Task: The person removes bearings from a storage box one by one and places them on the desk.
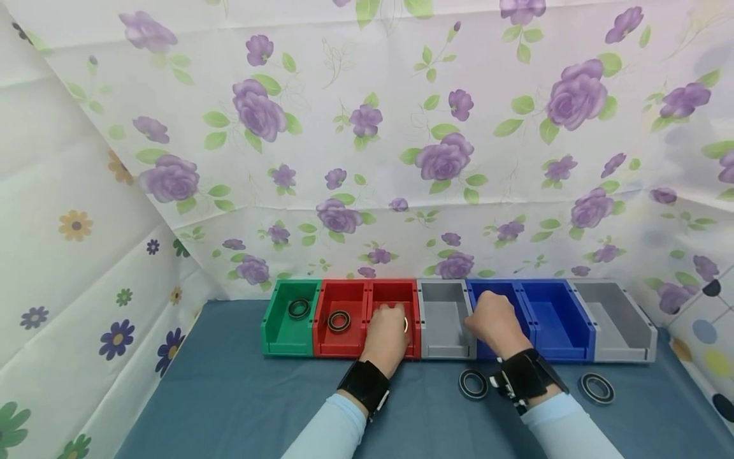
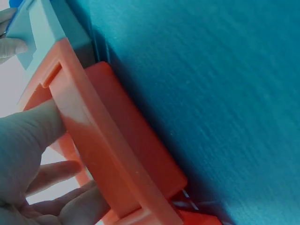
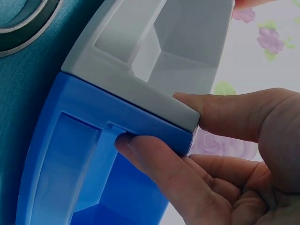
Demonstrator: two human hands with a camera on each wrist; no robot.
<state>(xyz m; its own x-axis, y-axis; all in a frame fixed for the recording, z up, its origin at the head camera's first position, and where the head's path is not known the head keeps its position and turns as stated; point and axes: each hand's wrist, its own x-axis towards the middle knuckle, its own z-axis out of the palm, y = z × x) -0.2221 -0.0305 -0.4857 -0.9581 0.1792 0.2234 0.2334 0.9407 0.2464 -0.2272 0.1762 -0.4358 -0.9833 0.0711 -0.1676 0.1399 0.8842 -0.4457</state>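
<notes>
My left hand (image 1: 385, 338) reaches down into the right-hand red bin (image 1: 415, 350), its thumb and fingers bent behind the front lip. The pale rim of a ball bearing (image 1: 406, 325) shows beside the thumb; the rest of it and my fingertips are hidden. With my right hand (image 3: 225, 164) I pinch the adjoining side walls of a grey bin (image 3: 164, 101) and a blue bin (image 3: 136, 124). The thumb lies on the grey side, a finger on the blue side. In the head view the right hand (image 1: 496, 322) covers part of the blue bin.
A green bin (image 1: 287, 350) and the left-hand red bin (image 1: 341, 350) each hold a bearing. To the right stand another blue bin (image 1: 559, 352) and a grey bin (image 1: 625, 352). Two bearings, one left (image 1: 473, 384) and one right (image 1: 596, 388), lie on the blue cloth before the row.
</notes>
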